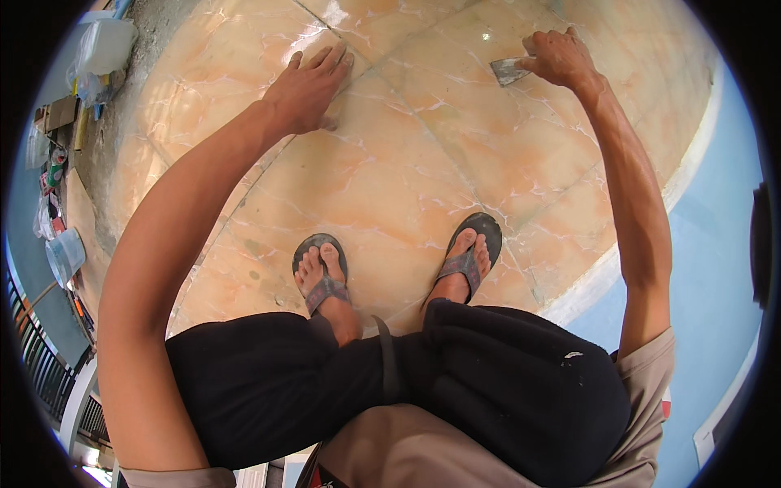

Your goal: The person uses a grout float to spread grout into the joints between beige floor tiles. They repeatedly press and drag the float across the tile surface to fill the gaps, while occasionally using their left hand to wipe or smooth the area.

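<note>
I crouch over a floor of glossy orange-beige tiles (390, 167) with pale veining and grey joints. My left hand (307, 91) rests palm down on the tiles at the upper left of centre, fingers stretched out, across a joint line. At the upper right, my right hand (561, 58) is closed round a putty knife (508, 71). Its flat, stained metal blade points left, low over the tiles; whether its edge touches them I cannot tell. The fingers hide the handle.
My feet, in dark thong sandals (321, 276), stand on the tiles between my arms. A light blue wall (708, 220) curves along the right. Down the left side lie a translucent tub (65, 254), a whitish plastic container (107, 45), a board (81, 207) and assorted clutter.
</note>
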Action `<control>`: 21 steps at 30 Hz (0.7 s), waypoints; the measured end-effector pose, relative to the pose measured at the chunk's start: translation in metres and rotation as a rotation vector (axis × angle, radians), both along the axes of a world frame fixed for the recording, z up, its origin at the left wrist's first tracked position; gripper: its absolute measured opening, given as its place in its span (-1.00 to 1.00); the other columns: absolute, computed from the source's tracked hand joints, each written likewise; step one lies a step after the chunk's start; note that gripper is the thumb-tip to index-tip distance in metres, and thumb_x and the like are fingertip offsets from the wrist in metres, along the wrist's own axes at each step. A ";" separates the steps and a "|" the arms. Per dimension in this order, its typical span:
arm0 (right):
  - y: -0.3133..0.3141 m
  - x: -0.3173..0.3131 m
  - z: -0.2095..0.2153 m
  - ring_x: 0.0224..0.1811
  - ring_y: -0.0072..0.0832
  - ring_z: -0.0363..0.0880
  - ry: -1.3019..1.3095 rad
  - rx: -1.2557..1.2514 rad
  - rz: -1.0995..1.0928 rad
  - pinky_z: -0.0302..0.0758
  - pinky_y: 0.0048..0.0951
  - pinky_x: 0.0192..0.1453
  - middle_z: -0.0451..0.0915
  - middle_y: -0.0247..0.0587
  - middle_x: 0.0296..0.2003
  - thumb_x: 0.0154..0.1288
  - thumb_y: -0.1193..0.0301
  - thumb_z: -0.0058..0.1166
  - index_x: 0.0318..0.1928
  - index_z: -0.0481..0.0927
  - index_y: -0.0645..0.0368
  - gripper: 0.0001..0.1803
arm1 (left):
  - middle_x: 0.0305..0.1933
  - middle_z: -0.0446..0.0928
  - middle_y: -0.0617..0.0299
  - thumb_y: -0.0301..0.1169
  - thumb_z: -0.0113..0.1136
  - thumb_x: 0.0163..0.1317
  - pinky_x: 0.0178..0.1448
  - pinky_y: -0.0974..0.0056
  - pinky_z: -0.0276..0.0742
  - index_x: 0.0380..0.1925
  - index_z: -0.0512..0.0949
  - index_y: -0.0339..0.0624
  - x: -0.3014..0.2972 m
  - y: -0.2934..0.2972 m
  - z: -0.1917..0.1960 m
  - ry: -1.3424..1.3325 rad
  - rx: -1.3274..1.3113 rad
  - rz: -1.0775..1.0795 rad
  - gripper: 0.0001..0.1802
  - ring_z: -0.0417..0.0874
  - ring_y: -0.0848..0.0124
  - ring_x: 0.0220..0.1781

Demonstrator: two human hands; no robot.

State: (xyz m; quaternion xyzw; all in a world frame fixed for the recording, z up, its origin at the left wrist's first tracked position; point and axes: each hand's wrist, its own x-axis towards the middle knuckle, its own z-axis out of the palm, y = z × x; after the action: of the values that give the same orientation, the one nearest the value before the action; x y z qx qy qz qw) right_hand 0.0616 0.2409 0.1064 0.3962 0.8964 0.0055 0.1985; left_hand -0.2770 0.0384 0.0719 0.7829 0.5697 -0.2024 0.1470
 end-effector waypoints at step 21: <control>-0.056 0.007 -0.027 -0.01 0.01 0.73 -0.003 -0.190 -0.012 0.43 0.17 0.38 0.78 -0.03 -0.20 0.34 -0.11 0.20 -0.13 0.75 -0.01 -0.55 | 0.76 -0.11 0.10 -0.23 0.65 -0.02 0.70 -0.21 0.15 0.63 0.04 -0.11 0.003 -0.004 -0.003 -0.084 -0.028 0.079 0.27 0.00 0.12 0.75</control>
State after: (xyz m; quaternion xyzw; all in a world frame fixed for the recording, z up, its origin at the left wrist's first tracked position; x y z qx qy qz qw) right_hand 0.0681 0.1846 0.0789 0.3809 0.8903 -0.0800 0.2364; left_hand -0.2744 0.0347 0.0688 0.7655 0.5905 -0.1714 0.1898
